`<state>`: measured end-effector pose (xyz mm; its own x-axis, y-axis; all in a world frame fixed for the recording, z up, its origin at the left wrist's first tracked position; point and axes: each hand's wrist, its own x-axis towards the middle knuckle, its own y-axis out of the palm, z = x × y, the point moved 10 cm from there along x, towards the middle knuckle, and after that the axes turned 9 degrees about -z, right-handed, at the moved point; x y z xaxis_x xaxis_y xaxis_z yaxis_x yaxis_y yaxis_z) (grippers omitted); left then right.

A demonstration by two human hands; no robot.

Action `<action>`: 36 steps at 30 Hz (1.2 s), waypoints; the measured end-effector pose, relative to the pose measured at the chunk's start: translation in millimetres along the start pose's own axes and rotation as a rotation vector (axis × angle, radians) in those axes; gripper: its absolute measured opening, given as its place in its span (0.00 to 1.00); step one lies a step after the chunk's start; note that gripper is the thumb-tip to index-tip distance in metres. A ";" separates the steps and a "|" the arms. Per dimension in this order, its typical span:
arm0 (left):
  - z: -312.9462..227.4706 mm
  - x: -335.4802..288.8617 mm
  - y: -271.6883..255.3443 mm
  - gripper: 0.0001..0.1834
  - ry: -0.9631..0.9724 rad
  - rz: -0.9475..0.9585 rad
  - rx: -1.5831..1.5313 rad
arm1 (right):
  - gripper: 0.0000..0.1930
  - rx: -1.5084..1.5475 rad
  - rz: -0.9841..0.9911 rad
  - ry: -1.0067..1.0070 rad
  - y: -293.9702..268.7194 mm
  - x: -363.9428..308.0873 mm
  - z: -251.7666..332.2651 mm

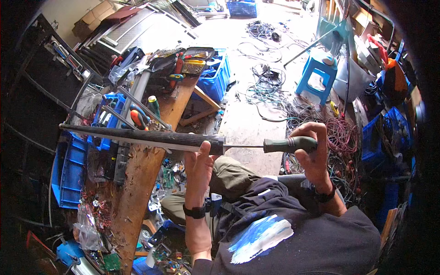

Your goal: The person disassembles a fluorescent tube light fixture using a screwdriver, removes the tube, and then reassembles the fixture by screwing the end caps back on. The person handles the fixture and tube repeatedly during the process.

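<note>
My left hand (199,164) is closed round the near end of a long tube-like bar (151,137), ribbed and black on top with a pale underside. The bar stretches off to the left, above the wooden bench. In my right hand (316,158) is a screwdriver (285,145) with a dark green handle, gripped between thumb and fingers. Its thin metal shaft lies level and meets the bar's right end. Whether the tip sits on a screw there is hidden.
Tools and pliers (138,118) crowd the wooden bench (130,201) on my left, beside a blue tray (71,176). A blue crate (222,75) stands beyond it. Tangled cables (270,80) spread over the floor near a blue stool (316,75). Circuit boards (172,172) lie below the bench edge.
</note>
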<state>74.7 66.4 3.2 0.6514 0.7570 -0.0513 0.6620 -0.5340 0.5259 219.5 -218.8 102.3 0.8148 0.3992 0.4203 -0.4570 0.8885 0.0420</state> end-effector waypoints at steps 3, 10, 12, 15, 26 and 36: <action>-5.4 -4.8 6.0 0.19 0.002 0.042 0.055 | 0.30 -0.039 -0.019 0.178 -9.7 -10.0 -20.0; -15.4 -3.5 21.8 0.17 0.052 0.140 -0.053 | 0.33 -0.110 0.050 0.101 -7.8 -5.6 -17.6; -13.9 -5.9 21.7 0.18 0.045 0.131 -0.058 | 0.33 -0.115 -0.024 0.013 -10.0 -8.5 -10.5; -13.7 -5.7 20.1 0.20 0.031 0.114 -0.061 | 0.32 -0.049 -0.014 -0.224 0.4 -4.7 8.3; -11.6 -5.6 22.0 0.20 0.031 0.101 -0.050 | 0.23 -0.043 -0.017 -0.195 3.0 -0.8 14.5; -9.1 -6.4 19.0 0.20 0.024 0.069 -0.013 | 0.32 0.000 0.045 -0.225 2.9 -5.7 11.4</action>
<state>79.7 54.8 21.2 0.6863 0.7273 0.0054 0.6107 -0.5802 0.5389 209.4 -221.0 110.4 0.6937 0.3778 0.6132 -0.4907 0.8711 0.0184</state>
